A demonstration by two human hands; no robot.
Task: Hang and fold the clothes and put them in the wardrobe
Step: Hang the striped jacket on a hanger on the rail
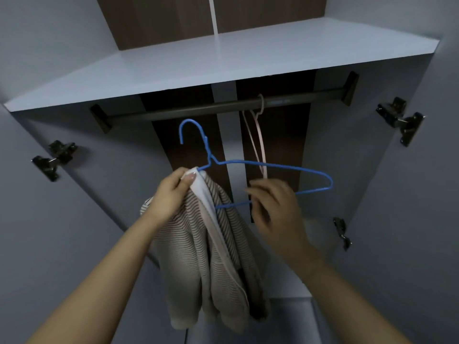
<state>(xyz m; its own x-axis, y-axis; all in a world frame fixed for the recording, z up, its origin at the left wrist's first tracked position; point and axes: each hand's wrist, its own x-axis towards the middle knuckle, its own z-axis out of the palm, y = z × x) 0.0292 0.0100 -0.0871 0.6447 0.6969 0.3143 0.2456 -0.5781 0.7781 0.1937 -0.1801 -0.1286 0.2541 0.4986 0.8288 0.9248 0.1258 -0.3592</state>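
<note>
Pinching a striped beige garment (213,247) against one end of a blue wire hanger (273,163), the left hand (171,194) holds both up before the open wardrobe (74,207), while the blurred right hand (275,207) curls at the hanger's lower bar, its grip unclear. Behind, a pale pink hanger (259,135) hangs on the dark rail (198,111) beneath a white shelf (223,60).

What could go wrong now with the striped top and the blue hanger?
The striped top covers only one end of the blue hanger, pinched by the left hand; it may slide off. The right hand looks blurred at the lower wire, so its grip is uncertain. The hook may catch the pink hanger.
</note>
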